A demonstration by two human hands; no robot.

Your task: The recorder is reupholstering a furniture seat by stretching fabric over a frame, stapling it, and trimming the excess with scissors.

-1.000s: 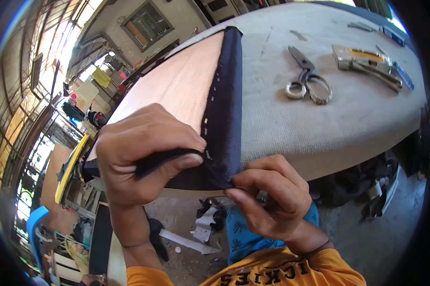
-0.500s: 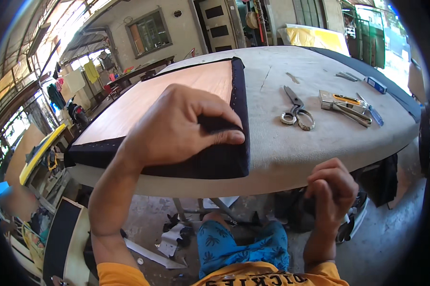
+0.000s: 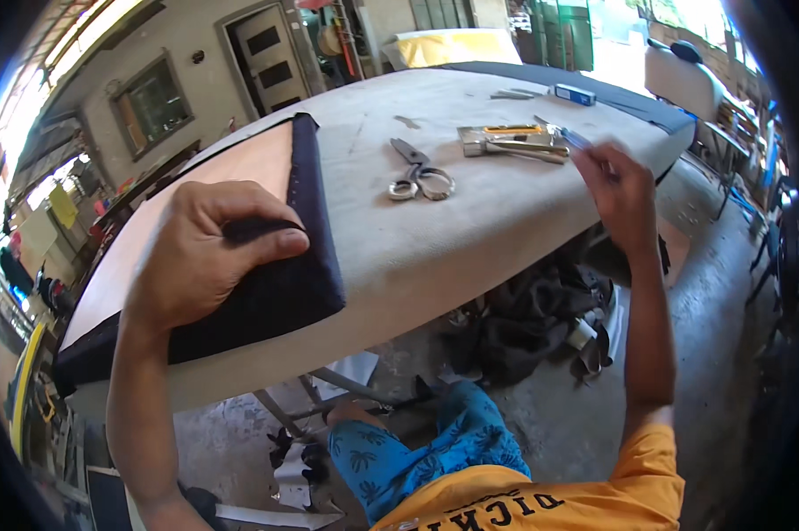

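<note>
L hand pinching dark cloth at panel corner, R hand reaching to screwdriver

Nearest me, the worker's orange shirt (image 3: 470, 500) and blue patterned shorts (image 3: 435, 442) are showing below the table edge. L hand (image 3: 200, 248) is hovering low over the panel's near R corner, thumb and fingers pinching the dark cloth (image 3: 267, 296) approx. where the side border is meeting the front one. The peach-faced panel (image 3: 249, 164) is lying flat on the L part of the pale-covered table (image 3: 391, 283), dark cloth wrapping its front & R edges.

R hand (image 3: 625, 190) is stretching out over the table's R side, a bit blurred, fingers curling at the blue-handled screwdriver (image 3: 576, 138); can't tell if it's gripping or just touching. Under the table, a dark fabric heap (image 3: 528, 327) is lying on the floor.

Mid-table, scissors (image 3: 417, 165) are resting btwn panel & silver staple gun (image 3: 479, 142), the latter sitting just beside the screwdriver. Farther back, a small blue box (image 3: 576, 95) is lying nr the far edge. Beyond, a yellow bundle (image 3: 457, 49) is showing, plus a door (image 3: 271, 53) & window (image 3: 152, 106) in the back wall.
</note>
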